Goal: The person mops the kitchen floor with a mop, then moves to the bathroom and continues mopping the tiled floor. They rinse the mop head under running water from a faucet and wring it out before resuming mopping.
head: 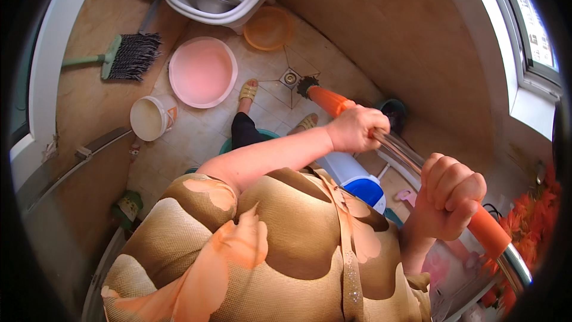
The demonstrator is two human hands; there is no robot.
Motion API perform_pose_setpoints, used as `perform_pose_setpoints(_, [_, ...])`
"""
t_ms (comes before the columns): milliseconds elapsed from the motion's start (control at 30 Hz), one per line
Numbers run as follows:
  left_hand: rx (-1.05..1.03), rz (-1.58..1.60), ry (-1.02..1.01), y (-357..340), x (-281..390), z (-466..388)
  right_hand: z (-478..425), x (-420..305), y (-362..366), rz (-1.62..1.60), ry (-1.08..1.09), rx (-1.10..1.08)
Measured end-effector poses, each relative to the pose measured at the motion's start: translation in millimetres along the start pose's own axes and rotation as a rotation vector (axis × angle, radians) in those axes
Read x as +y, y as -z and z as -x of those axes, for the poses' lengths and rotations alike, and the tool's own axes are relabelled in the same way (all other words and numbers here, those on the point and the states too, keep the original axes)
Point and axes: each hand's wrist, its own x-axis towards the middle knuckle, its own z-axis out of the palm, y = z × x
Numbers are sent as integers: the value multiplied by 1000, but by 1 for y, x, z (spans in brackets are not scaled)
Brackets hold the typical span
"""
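A mop with a metal pole [404, 151] and orange plastic sleeves slants down across the view, from the lower right to the floor. My left hand [357, 129] is closed around it just above the lower orange sleeve [330, 99]. Higher on the pole, my right hand [451, 197] grips it beside the upper orange sleeve [490, 231]. The dark, bunched mop head [307, 86] is on the tiles, just beside a round floor drain [290, 78]. Both my feet, in yellowish sandals [248, 90], stand near it.
Pink basin [203, 72], white bucket [147, 118] and orange basin [268, 28] stand on the floor. A white sink [228, 20] is at the top. A broom [134, 57] leans at the left wall. Close to my legs are a green basin [226, 145] and a blue-and-white container [351, 174].
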Motion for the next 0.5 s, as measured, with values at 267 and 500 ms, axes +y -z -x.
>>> perform_pose_setpoints(267, [-31, -181, 115, 4, -84, 30, -5, -18, -2, -5, 42, -12])
perform_pose_setpoints(500, [-139, -245, 223, 1, -118, 42, -6, -25, 2, -8, 35, -64])
